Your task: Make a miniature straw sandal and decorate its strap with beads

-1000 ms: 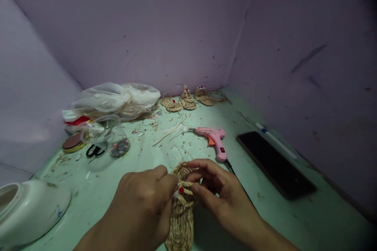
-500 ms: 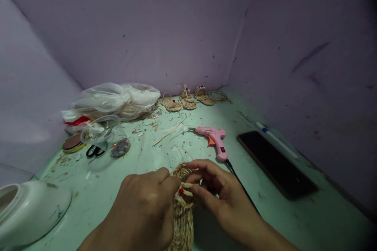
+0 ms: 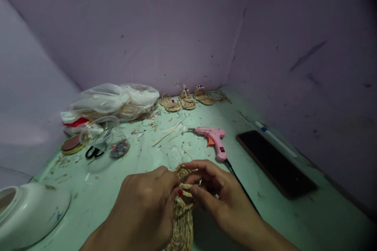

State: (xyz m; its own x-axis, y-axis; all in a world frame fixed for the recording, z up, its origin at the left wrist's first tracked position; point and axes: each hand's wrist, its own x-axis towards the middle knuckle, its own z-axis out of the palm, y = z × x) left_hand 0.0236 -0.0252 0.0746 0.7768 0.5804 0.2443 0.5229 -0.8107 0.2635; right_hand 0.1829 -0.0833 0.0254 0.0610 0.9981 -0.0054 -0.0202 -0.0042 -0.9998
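Observation:
A woven straw sandal (image 3: 183, 223) lies lengthwise between my hands at the bottom middle. Its braided strap carries a red bead (image 3: 180, 192). My left hand (image 3: 144, 200) is closed at the sandal's left side, with thumb and forefinger pinching the strap close to the bead. From the right, my right hand (image 3: 218, 192) grips the strap and edge with thumb and fingers curled round them. The fingers hide part of the strap. Just beyond my right hand lies a pink glue gun (image 3: 216, 137), nozzle pointing left, its black cord passing behind that hand.
Three small straw sandals (image 3: 187, 101) stand by the back wall. A plastic bag (image 3: 118, 100), clear cup (image 3: 101, 133), black-handled scissors (image 3: 94, 152) and bead container (image 3: 120, 148) are at left, with an upturned white bowl (image 3: 44, 211) nearer. A phone (image 3: 273, 160) and pen (image 3: 277, 139) lie right.
The view has shifted very slightly. Both hands keep the same hold on the sandal, which has hardly moved.

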